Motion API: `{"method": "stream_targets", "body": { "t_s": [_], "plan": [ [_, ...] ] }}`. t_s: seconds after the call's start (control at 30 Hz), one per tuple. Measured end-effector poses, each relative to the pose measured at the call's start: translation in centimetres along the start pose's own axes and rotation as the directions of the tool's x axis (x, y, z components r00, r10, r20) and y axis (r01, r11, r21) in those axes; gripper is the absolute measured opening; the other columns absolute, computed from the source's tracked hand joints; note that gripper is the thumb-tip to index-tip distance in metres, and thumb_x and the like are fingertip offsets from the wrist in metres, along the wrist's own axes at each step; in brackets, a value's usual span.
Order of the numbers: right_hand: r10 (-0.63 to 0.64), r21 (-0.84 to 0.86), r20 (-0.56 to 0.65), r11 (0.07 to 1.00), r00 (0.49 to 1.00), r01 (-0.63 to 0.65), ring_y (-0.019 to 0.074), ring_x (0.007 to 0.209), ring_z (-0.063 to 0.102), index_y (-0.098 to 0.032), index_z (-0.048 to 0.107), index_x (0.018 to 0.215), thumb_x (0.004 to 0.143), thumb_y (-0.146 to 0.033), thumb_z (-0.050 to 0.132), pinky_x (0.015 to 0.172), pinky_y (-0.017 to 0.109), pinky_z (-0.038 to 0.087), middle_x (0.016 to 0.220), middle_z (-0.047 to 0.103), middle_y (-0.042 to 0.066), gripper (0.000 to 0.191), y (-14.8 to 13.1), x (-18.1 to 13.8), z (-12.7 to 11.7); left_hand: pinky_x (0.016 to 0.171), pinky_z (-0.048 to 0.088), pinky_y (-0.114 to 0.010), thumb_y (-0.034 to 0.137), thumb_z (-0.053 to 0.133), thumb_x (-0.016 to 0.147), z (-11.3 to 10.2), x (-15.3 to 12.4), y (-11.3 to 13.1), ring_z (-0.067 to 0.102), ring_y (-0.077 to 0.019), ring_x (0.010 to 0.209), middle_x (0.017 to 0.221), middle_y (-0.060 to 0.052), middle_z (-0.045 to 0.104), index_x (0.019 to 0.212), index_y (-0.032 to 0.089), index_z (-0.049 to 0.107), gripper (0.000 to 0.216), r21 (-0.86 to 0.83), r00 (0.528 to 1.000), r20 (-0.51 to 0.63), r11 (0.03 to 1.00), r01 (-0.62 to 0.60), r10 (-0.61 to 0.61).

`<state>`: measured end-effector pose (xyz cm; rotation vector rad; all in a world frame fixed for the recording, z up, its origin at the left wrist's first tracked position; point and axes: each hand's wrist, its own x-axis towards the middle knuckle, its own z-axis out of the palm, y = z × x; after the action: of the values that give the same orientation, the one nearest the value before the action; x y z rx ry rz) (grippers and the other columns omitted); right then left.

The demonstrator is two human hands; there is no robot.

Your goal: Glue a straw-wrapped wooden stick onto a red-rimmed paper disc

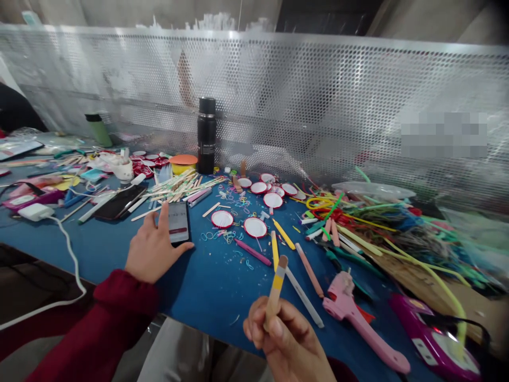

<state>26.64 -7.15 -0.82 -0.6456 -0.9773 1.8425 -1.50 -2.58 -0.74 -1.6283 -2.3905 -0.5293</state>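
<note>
My right hand point(288, 337), low in the view, pinches a wooden craft stick point(275, 292) between thumb and fingers. The stick stands nearly upright, with brown, grey and yellow bands at its top end. My left hand point(153, 249) is spread open at a phone point(178, 223) with a lit screen, its thumb by the phone's lower edge. Whether the fingers touch the phone I cannot tell. Beyond the craft stick lie a yellow marker point(283, 234), a purple marker point(253, 252), a pink marker point(309, 269) and a grey marker point(305, 298).
A pink glue gun point(369, 337) and a purple device point(435, 339) lie at right, near a heap of pipe cleaners point(374, 228). A black bottle point(207, 138) stands by the perforated metal screen point(302, 101). Wooden sticks point(181, 183) and red-rimmed white discs point(255, 227) are scattered about.
</note>
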Motion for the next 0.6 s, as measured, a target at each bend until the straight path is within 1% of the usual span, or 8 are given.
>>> {"method": "stream_targets", "body": {
  "t_s": [0.1,0.2,0.3,0.43,0.5,0.6],
  "plan": [
    [0.008,-0.014,0.03,1.0,1.0,-0.007,0.0125,0.066,0.054,-0.022,0.076,0.083,0.081,-0.045,0.075,0.067,0.028,0.042,0.074,0.064,0.003,0.023,0.0,0.0,-0.2,0.094,0.049,-0.049,0.063,0.065,0.076,0.4,0.6,0.1,0.054,-0.0429,0.122,0.14,-0.025,0.043,0.159,0.016,0.009,0.111,-0.02,1.0,-0.019,1.0,-0.004,0.003],
    [0.006,-0.02,0.027,1.0,1.0,-0.005,0.0124,0.067,0.054,-0.023,0.076,0.083,0.081,-0.046,0.075,0.067,0.028,0.042,0.074,0.064,0.003,0.023,0.0,0.1,-0.6,0.1,0.047,-0.049,0.056,0.067,0.077,0.2,0.7,-0.6,0.053,-0.0409,0.125,0.139,-0.024,0.043,0.159,0.015,0.004,0.111,-0.074,0.999,-0.015,0.997,-0.029,0.028],
    [0.003,-0.027,0.006,1.0,1.0,-0.003,0.0125,0.067,0.054,-0.023,0.076,0.082,0.081,-0.046,0.075,0.068,0.028,0.042,0.075,0.064,0.003,0.023,-0.2,0.0,-0.9,0.104,0.044,-0.049,0.053,0.066,0.079,-0.2,0.5,-1.8,0.052,-0.0399,0.127,0.141,-0.024,0.039,0.158,0.015,-0.004,0.113,-0.145,0.998,0.044,0.989,-0.03,0.037],
    [0.004,-0.021,0.0,1.0,1.0,-0.004,0.0124,0.066,0.054,-0.022,0.075,0.081,0.081,-0.046,0.076,0.067,0.028,0.043,0.075,0.064,0.003,0.023,-0.2,0.0,-0.9,0.104,0.046,-0.048,0.048,0.067,0.079,-0.3,0.7,-3.5,0.056,-0.0357,0.126,0.15,-0.023,0.032,0.157,0.021,-0.014,0.115,-0.287,0.985,0.142,0.957,-0.051,0.095],
    [0.006,-0.017,-0.004,1.0,1.0,-0.006,0.0123,0.067,0.054,-0.022,0.075,0.081,0.081,-0.046,0.076,0.067,0.028,0.043,0.075,0.064,0.003,0.023,-0.2,0.1,-0.9,0.104,0.045,-0.05,0.046,0.068,0.079,-0.2,1.1,-3.9,0.056,-0.0352,0.127,0.153,-0.024,0.028,0.157,0.022,-0.016,0.117,-0.338,0.977,0.165,0.938,-0.073,0.135],
    [0.003,-0.015,-0.008,1.0,1.0,-0.003,0.012,0.067,0.054,-0.023,0.076,0.082,0.081,-0.046,0.075,0.068,0.027,0.042,0.074,0.065,0.003,0.023,-0.2,0.3,-0.8,0.105,0.045,-0.051,0.045,0.067,0.08,0.3,2.0,-3.7,0.056,-0.0362,0.128,0.157,-0.026,0.022,0.157,0.022,-0.015,0.115,-0.366,0.969,0.184,0.926,-0.087,0.164]
  ]
}}
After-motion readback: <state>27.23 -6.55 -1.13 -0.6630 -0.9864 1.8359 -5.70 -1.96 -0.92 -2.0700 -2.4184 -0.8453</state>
